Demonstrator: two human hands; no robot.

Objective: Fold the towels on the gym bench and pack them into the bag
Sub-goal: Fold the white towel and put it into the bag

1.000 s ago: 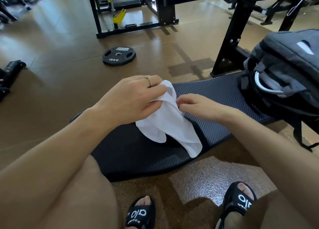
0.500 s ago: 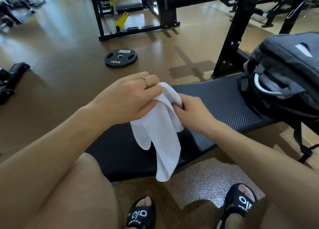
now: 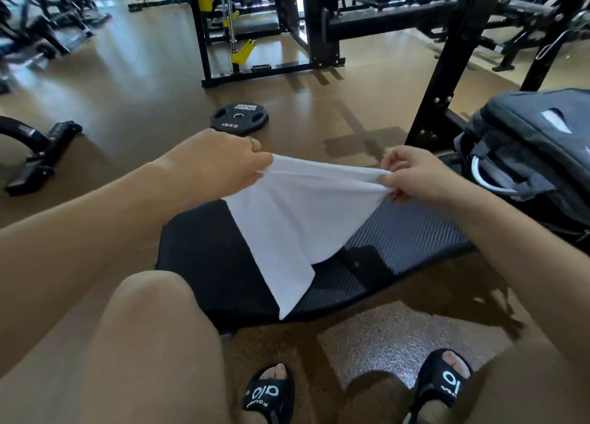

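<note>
A white towel (image 3: 297, 219) hangs spread above the black gym bench (image 3: 412, 235), stretched along its top edge between both hands. My left hand (image 3: 220, 165) pinches its left top corner, a ring on one finger. My right hand (image 3: 412, 174) pinches the right top corner. The towel's lower corner droops over the bench's front edge. A grey bag (image 3: 536, 155) stands on the bench's right end, its mouth open toward me, with a white-rimmed item inside.
A black 15 kg weight plate (image 3: 239, 118) lies on the brown floor beyond the bench. Black rack uprights (image 3: 447, 66) rise behind the bag. A machine foot (image 3: 38, 155) sits at left. My knees and sandalled feet (image 3: 271, 395) are below the bench.
The hands have moved apart and up, opening the bunched towel into a stretched sheet. The view has tilted slightly downward and closer.
</note>
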